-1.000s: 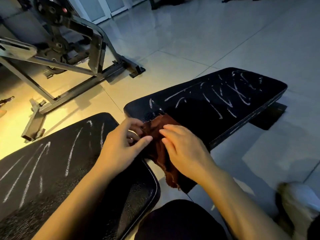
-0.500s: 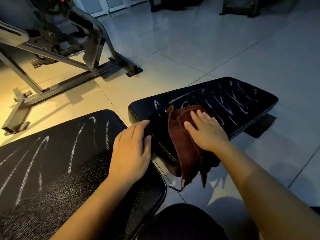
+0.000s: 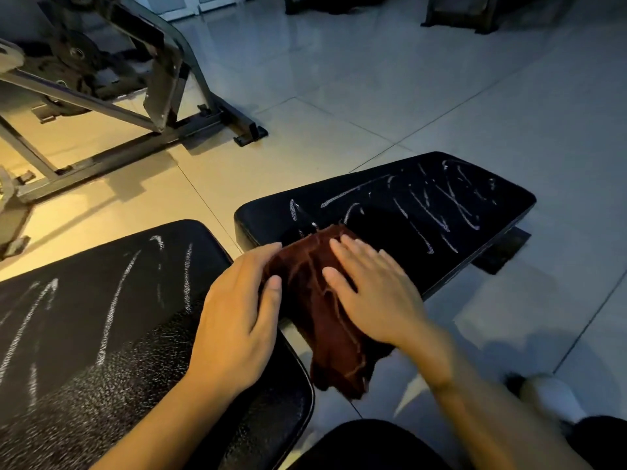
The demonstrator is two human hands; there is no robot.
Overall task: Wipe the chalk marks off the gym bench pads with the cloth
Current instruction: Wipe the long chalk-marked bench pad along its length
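A dark red-brown cloth [image 3: 305, 283] lies over the near end of the right black bench pad [image 3: 492, 205], with its lower part hanging off the edge. My right hand [image 3: 376, 293] presses flat on the cloth with straight fingers. At the cloth's left edge my left hand [image 3: 241, 310] rests with fingers extended, its thumb touching the fabric. White chalk marks [image 3: 437, 205] cover the far part of the right pad. The left black bench pad [image 3: 101, 317] also carries long chalk streaks [image 3: 115, 300].
A grey metal gym machine frame [image 3: 112, 96] stands on the tiled floor [image 3: 407, 79] at the upper left. More dark equipment sits along the far edge. My dark-clad knee [image 3: 356, 446] and a white shoe [image 3: 553, 398] are at the bottom right.
The cloth and my right hand slid back toward the pad's near end. My left hand moved right from the left pad to touch the cloth's edge.
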